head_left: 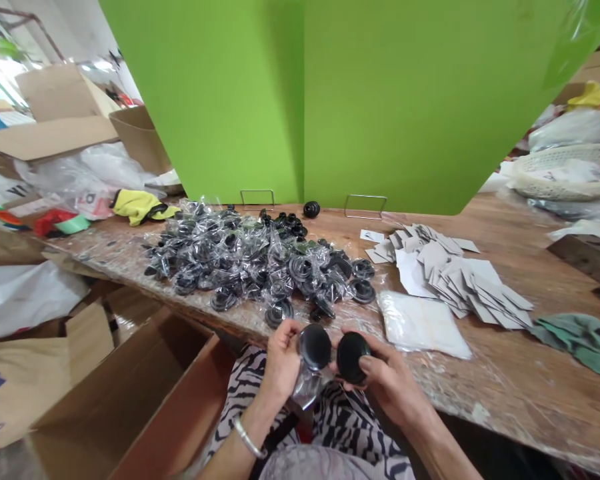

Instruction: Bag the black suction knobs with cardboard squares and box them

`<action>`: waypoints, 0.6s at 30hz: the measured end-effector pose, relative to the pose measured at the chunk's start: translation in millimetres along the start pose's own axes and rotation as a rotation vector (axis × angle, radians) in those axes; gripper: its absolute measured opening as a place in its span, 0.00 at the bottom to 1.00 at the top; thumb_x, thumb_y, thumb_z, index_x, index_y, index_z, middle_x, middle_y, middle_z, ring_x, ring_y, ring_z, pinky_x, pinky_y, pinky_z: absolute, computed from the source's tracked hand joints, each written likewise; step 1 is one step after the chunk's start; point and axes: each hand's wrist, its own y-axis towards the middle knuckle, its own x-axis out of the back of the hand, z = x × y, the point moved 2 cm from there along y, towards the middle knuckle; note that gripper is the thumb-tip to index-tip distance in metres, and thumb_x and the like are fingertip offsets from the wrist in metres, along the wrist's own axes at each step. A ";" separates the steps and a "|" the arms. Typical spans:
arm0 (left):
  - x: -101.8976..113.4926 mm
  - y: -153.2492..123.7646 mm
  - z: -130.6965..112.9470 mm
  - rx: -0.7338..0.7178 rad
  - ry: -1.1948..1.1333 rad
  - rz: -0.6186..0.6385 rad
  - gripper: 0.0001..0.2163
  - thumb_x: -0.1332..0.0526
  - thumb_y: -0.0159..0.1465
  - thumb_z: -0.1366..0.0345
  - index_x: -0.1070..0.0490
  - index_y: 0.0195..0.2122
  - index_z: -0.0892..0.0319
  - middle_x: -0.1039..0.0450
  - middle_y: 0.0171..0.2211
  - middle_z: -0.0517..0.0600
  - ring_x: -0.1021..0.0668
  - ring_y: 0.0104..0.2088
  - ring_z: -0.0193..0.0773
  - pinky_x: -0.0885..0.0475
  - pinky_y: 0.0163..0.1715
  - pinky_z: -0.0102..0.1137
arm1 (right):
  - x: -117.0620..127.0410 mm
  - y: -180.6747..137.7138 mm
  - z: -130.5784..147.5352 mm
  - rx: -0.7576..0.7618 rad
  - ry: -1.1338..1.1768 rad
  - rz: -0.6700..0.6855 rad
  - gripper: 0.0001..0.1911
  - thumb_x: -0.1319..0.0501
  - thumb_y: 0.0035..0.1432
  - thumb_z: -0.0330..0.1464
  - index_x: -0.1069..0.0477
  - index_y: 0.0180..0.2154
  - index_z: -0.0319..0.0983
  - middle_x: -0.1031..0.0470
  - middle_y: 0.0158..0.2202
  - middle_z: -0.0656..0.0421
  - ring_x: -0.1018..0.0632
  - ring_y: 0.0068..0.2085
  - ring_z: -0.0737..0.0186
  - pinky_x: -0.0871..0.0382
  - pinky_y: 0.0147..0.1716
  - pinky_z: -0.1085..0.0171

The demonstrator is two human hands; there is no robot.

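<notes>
Above the lap, at the table's front edge, my left hand [283,360] is closed on a round black disc-shaped part [315,347] with a clear plastic bag [309,387] hanging below it. Close beside it, my right hand [387,377] grips a second round black part [353,358], the thumb lying on its face. Whether the left disc sits inside the bag or only against it, I cannot tell. Just beyond both hands spreads a heap of black round parts in clear wrapping [250,260]. A stack of clear plastic bags [423,325] lies right of the heap.
Grey cards [460,277] lie scattered on the wooden table [555,373], with a green cloth [583,340] to their right. A large green board [330,107] rises behind. Yellow-and-black gloves [139,205] rest at the left. An open cardboard box [130,373] stands below the left edge.
</notes>
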 end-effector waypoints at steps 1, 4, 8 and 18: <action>0.6 1.8 2.5 0.014 -0.005 -0.027 0.04 0.46 0.54 0.72 0.37 0.23 0.59 0.34 0.20 0.43 0.32 0.20 0.29 0.37 0.21 0.23 | 1.0 0.6 1.9 0.025 -0.072 -0.043 0.30 0.38 0.43 0.43 0.36 0.49 0.38 0.27 0.40 0.53 0.24 0.35 0.52 0.28 0.30 0.57; -13.4 5.9 5.9 -0.034 0.084 -0.112 0.05 0.48 0.55 0.72 0.37 0.24 0.59 0.35 0.20 0.43 0.33 0.20 0.30 0.36 0.21 0.24 | -3.0 8.8 4.7 0.178 -0.586 -0.285 0.28 0.40 0.44 0.40 0.36 0.49 0.38 0.27 0.39 0.52 0.27 0.39 0.50 0.31 0.40 0.52; -50.6 10.2 8.9 -0.135 0.173 -0.187 0.04 0.48 0.55 0.73 0.36 0.28 0.59 0.33 0.26 0.45 0.30 0.28 0.33 0.34 0.29 0.27 | -18.8 24.9 -1.3 0.557 -1.008 -0.600 0.27 0.47 0.51 0.37 0.40 0.52 0.34 0.37 0.49 0.45 0.33 0.49 0.48 0.37 0.47 0.48; -25.7 11.3 9.6 -0.305 0.310 -0.201 0.06 0.49 0.57 0.74 0.36 0.26 0.59 0.35 0.29 0.48 0.31 0.33 0.36 0.36 0.36 0.31 | 23.4 20.9 -12.9 0.559 -1.320 -0.578 0.26 0.46 0.55 0.39 0.46 0.54 0.39 0.36 0.50 0.48 0.32 0.48 0.48 0.33 0.42 0.51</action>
